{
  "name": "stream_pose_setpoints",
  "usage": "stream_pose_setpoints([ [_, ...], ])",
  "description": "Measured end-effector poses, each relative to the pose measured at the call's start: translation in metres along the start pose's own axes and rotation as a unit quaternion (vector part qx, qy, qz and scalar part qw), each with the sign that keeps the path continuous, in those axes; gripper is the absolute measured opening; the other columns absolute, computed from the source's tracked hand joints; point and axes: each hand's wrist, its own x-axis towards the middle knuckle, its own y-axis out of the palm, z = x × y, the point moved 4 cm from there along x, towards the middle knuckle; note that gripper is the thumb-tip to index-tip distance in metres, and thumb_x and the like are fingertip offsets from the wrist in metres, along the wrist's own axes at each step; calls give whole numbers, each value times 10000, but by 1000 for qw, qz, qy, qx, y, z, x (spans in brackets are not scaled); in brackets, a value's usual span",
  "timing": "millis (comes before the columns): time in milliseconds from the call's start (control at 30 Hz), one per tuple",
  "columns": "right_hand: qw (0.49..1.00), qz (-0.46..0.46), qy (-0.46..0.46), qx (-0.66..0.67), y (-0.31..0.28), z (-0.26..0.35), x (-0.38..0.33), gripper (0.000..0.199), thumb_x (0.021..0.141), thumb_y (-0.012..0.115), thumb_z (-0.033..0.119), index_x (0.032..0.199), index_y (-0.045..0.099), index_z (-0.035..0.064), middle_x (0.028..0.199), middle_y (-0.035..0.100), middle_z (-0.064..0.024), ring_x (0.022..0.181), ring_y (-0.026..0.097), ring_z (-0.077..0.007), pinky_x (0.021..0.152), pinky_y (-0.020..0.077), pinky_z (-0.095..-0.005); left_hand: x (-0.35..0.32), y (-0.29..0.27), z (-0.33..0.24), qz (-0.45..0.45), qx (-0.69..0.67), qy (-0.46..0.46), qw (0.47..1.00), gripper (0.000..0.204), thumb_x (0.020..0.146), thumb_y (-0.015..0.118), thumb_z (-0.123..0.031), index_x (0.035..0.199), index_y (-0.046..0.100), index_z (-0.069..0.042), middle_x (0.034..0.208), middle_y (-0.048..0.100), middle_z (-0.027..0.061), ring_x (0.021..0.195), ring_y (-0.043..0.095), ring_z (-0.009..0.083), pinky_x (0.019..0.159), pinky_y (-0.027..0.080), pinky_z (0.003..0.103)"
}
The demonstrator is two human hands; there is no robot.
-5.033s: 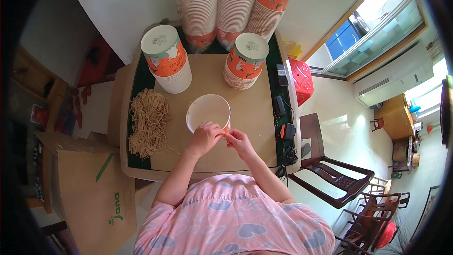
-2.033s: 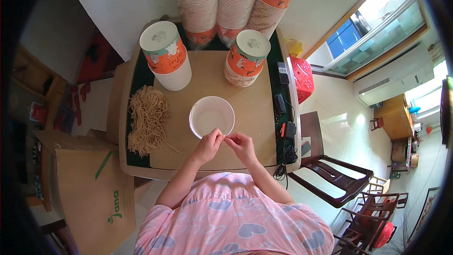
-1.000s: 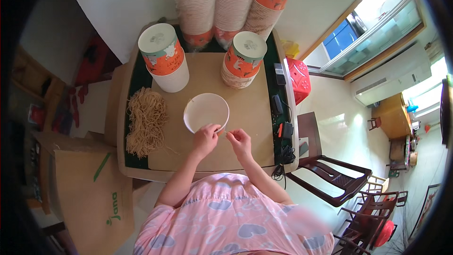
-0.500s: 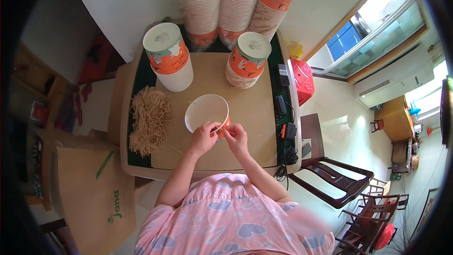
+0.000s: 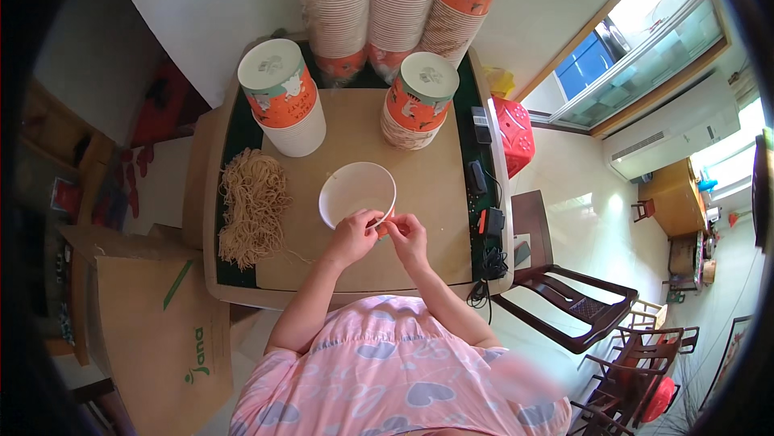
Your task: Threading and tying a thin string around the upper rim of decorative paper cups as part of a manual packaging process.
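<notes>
Both hands meet at the near rim of the white paper bowl (image 5: pixel 357 192), mid-desk (image 5: pixel 427 194). The left hand (image 5: pixel 352 237) has its fingers curled onto the rim; the right hand (image 5: pixel 407 236) pinches something small beside it, too tiny to identify. Dry noodles (image 5: pixel 252 204) lie left; cup stacks (image 5: pixel 284 97) stand behind.

Looks like someone's running a small noodle-cup packing job out of a home room. Tall stacks of paper cups (image 5: pixel 395 8) are crowding the upper middle of a cardboard-topped surface (image 5: pixel 435 186), a heap of dry noodles (image 5: pixel 251 206) is sitting at its left, and wooden chairs (image 5: pixel 576 315) and an air conditioner (image 5: pixel 661 133) are showing at right.
</notes>
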Motion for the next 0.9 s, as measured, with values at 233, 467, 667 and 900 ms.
stream_pose_setpoints([
  [233,1000,0,7,16,-1,-4,1,110,810,625,35,873,552,-18,818,623,-61,744,609,-109,675,490,-209,1,2,0,-14,10,10,1000,266,733,517,31,983,584,-30,895,603,137,797,608,286,684,497,369],
  [467,999,12,4,41,4,7,-4,109,814,620,34,879,548,-16,839,602,-57,756,599,-112,682,493,-218,0,1,-2,-18,5,13,1000,277,727,516,42,987,583,-27,903,605,140,799,613,279,688,500,366],
  [667,999,1,20,39,2,5,-3,113,820,616,50,883,553,-20,820,609,-56,754,597,-107,674,488,-217,2,5,-2,14,-6,1,1000,256,756,539,26,1008,573,3,931,607,144,801,627,245,691,513,328],
  [900,1000,7,27,-8,-9,-3,-4,94,820,614,61,865,585,-16,782,622,-52,724,580,-94,658,475,-221,7,20,16,27,-21,-7,999,139,791,542,-83,876,626,-12,835,615,152,748,605,296,657,486,373],
])
